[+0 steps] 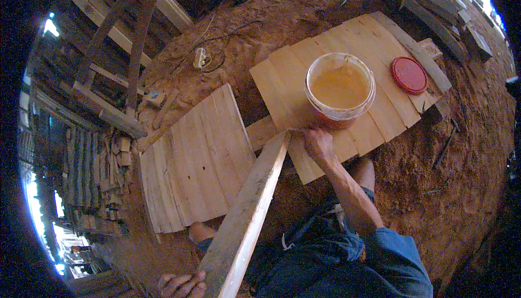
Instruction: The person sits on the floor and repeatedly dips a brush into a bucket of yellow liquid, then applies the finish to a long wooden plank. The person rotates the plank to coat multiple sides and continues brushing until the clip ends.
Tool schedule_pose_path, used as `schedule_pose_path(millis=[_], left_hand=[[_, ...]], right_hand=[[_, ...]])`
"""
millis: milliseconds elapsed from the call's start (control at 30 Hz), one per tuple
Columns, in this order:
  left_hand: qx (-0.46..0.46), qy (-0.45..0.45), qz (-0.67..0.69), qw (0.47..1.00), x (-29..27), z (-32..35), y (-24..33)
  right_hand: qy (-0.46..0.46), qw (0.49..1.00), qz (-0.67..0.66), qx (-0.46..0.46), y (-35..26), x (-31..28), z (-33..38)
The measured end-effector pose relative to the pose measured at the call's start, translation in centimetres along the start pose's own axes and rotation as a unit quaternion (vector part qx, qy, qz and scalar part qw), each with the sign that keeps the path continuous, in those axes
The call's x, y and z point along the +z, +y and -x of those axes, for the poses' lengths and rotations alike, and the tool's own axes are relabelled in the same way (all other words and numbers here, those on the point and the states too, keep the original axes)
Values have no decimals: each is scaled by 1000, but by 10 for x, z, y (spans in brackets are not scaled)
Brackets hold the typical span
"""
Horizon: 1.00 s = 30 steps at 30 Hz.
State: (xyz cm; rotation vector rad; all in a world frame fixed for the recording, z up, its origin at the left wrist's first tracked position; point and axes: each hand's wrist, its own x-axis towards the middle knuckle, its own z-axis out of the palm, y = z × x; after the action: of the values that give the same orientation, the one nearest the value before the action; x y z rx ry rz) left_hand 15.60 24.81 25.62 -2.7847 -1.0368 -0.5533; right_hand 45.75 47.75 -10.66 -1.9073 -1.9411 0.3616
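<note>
**Plank held at both ends over the glue bucket boards**

Plank point(247, 211) runs on a slant from the person's lap up to the boards. From the head view, the left hand point(182, 284) has its fingers curled round the near end, gripping it. The right hand point(317, 143) presses down at the far tip, just beside the bucket point(340, 89) of yellowish glue; whether those fingers close on anything, I cannot tell. Looks like positioning in progress. Next calls for steadying that tip on the joined board panel point(347, 70). Red lid point(409, 74) lies nearby.
</note>
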Motion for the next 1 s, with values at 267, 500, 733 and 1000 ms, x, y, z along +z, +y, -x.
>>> schedule_pose_path(millis=[267, 500, 733, 1000], left_hand=[[-67, 20, 2, 998, 2, 14, -5], [-138, 37, -8, 990, 9, 26, -4], [-187, 48, -15, 981, 13, 33, -5], [-209, 56, -28, 976, 12, 35, 0]], right_hand=[[14, 972, -191, 138, -6, 20, 11], [82, 932, -346, 75, -29, 14, 53], [98, 923, -373, -3, -36, -5, 64], [32, 955, -238, 175, -10, 65, 12]])
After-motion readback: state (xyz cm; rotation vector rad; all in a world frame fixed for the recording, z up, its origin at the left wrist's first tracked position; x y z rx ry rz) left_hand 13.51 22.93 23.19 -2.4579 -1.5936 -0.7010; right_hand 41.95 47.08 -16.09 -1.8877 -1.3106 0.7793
